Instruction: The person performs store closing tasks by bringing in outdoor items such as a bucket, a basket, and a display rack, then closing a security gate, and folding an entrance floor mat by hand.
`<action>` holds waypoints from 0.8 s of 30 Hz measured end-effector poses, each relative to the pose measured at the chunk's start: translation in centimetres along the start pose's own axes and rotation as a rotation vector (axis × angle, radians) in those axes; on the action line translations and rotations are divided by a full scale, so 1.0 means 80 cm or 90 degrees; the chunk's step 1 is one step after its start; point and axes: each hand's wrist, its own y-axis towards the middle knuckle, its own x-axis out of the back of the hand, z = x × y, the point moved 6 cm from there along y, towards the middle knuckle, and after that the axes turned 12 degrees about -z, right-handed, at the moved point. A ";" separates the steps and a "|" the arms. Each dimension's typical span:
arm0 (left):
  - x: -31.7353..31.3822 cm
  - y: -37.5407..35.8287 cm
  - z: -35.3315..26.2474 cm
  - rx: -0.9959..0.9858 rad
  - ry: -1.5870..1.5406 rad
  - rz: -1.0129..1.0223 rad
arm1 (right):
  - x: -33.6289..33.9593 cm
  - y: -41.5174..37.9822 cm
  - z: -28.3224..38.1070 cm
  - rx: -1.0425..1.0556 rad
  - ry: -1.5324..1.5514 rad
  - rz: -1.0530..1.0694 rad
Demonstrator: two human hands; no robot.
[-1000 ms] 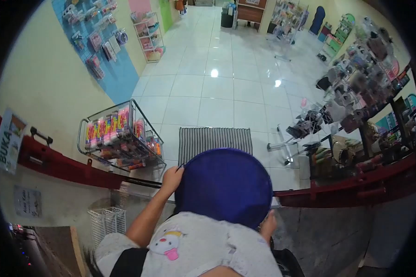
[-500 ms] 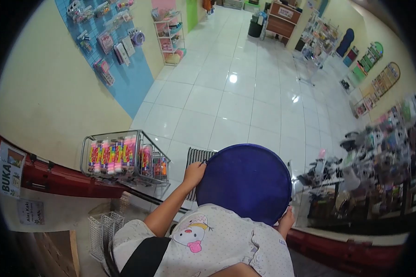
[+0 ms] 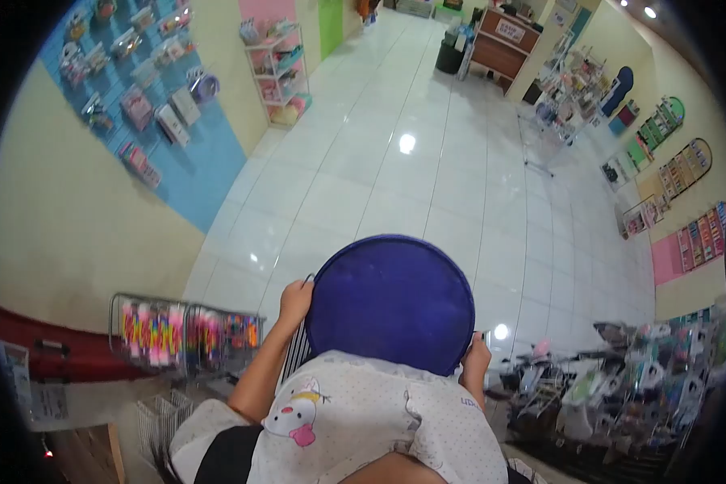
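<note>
Held in front of my body is a large round blue thing [image 3: 391, 302] with a flat, smooth top and a raised, piped rim. What lies beneath its top is hidden, so its exact kind cannot be told. My left hand [image 3: 296, 301] is closed at its left edge, where a thin dark loop shows by the fingers. My right hand [image 3: 477, 360] is closed at the lower right edge, with its grip partly out of sight. The lower part of the round thing is covered by my patterned white shirt [image 3: 355, 419].
A wire rack [image 3: 189, 335] of colourful packets stands at left. Goods hang on a blue wall panel [image 3: 194, 161], near a small white shelf [image 3: 276, 77]. A crowded display [image 3: 613, 387] is at right. Past the tiled floor [image 3: 395, 177] stand a brown counter [image 3: 500, 44] and dark bin [image 3: 449, 56].
I have moved forward into the room, carrying the round blue thing in both hands. The wire rack and doorway now sit farther left and back in view.
</note>
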 end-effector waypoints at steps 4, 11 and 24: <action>-0.016 0.104 -0.002 -0.028 0.083 -0.031 | -0.109 0.052 0.041 0.058 -0.061 0.026; -0.043 0.332 -0.099 -0.014 0.046 -0.025 | -0.291 0.134 0.173 0.018 -0.065 0.016; -0.133 0.643 -0.212 0.056 0.008 -0.107 | -0.607 0.348 0.372 0.025 -0.044 0.104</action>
